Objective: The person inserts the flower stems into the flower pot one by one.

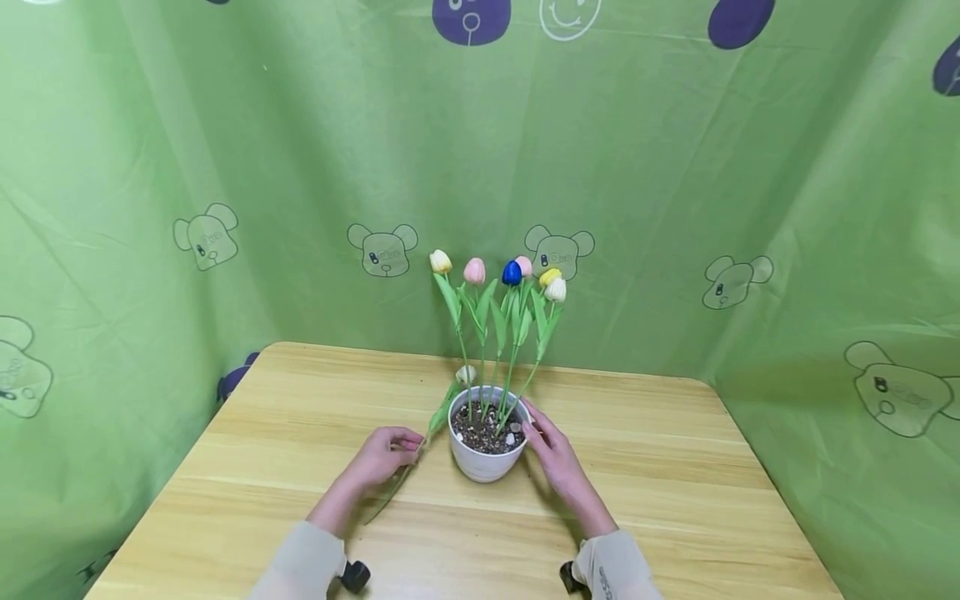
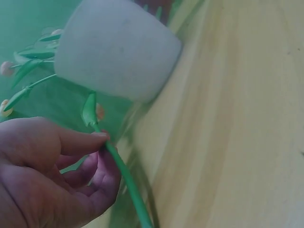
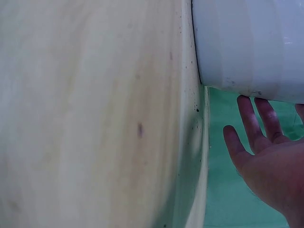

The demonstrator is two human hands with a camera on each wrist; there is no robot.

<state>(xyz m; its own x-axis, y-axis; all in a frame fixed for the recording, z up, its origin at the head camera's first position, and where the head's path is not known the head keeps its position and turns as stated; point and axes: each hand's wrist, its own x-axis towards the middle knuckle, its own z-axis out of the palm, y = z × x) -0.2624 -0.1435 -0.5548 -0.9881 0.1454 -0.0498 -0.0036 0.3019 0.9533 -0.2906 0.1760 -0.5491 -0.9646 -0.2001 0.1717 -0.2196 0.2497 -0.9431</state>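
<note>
My left hand point(image 1: 386, 454) pinches the green stem point(image 2: 124, 173) of an artificial tulip between thumb and fingers, left of the pot. This tulip's white bloom point(image 1: 466, 374) shows behind the pot's left rim, and its stem slants down toward the table's front. A white flowerpot point(image 1: 486, 468) stands upright on the table, holding dark soil with several tulips in it. Among their blooms are a blue one point(image 1: 512, 273), a pink one point(image 1: 475, 271) and a yellow one point(image 1: 551, 277). Against the pot's right side rest the fingertips of my right hand point(image 1: 557, 458), fingers extended and spread.
The pot stands on a light wooden table point(image 1: 675, 492), near the middle. Behind and at both sides hangs a green curtain point(image 1: 315, 167) printed with bear heads. Small pale stones point(image 1: 510, 438) lie on the soil.
</note>
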